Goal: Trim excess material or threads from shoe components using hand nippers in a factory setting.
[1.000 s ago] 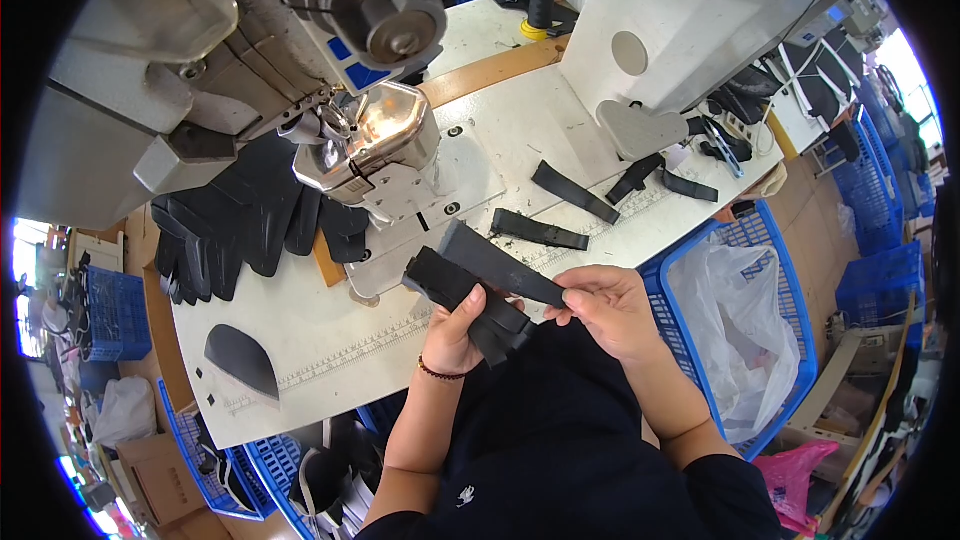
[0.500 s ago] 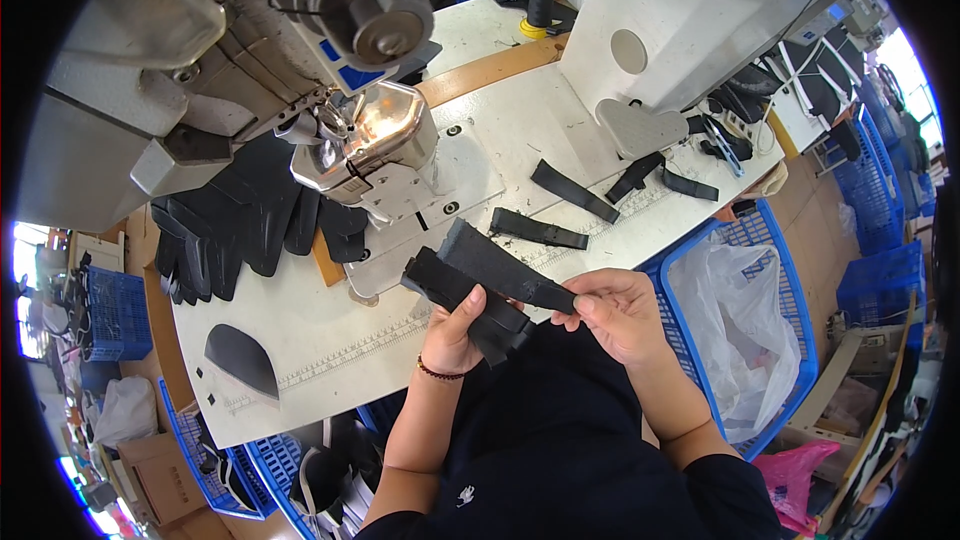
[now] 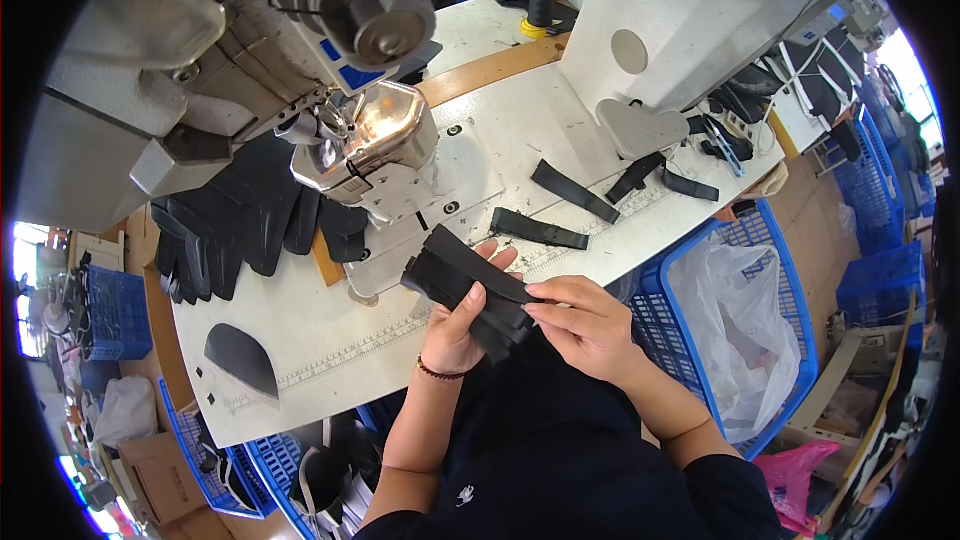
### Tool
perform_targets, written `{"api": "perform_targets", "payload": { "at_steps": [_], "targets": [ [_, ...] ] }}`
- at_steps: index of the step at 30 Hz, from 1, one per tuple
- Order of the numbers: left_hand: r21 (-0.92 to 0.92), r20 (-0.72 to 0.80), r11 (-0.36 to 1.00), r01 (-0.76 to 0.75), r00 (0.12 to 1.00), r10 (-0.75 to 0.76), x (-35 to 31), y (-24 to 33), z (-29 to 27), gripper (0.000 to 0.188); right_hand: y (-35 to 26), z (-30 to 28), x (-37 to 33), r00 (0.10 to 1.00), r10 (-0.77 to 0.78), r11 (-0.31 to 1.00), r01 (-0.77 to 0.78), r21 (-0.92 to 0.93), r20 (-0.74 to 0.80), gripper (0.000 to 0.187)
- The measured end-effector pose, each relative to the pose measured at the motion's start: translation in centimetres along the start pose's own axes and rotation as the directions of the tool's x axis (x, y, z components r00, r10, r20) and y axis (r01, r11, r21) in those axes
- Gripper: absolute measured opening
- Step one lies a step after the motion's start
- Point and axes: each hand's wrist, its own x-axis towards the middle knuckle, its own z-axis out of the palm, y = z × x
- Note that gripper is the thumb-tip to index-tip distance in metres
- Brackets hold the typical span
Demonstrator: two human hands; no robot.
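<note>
Fingers of the left hand [image 3: 452, 340] grip black strips [image 3: 440, 278] by the white table [image 3: 300, 325] edge; right hand [image 3: 588, 325] pinches one end; table's left has room.

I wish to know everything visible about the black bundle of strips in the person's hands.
The black bundle of strips looks like matte fabric or a similar material, in overlapping layers. It slants from upper left to lower right in the picture, above the near edge of the white table. The left hand grips it, thumb on top; the right hand holds the top strip's lower right end.
</note>
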Motion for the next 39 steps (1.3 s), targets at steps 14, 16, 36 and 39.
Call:
{"api": "perform_targets", "payload": {
  "at_steps": [14,16,36,39],
  "targets": [
    [-0.006,0.024,0.999,0.046,0.999,-0.045,-0.03,0.23,-0.28,0.044,0.17,0.41,0.03,0.986,-0.137,0.978,0.120,-0.168,-0.094,0.025],
    [-0.034,0.033,0.998,0.057,0.998,-0.056,-0.03,0.23,-0.31,0.044,0.26,0.33,0.02,0.984,-0.163,0.973,0.147,-0.178,-0.075,0.027],
    [0.006,0.064,0.999,0.033,0.997,-0.033,-0.13,0.59,0.09,0.050,0.32,0.61,-0.31,0.993,-0.041,0.999,0.041,-0.007,-0.109,0.019],
    [0.002,0.047,1.000,0.017,0.999,-0.017,-0.27,0.48,0.20,0.049,0.39,0.57,-0.46,0.995,-0.018,0.999,0.022,0.036,-0.094,0.018]
  ]
}}
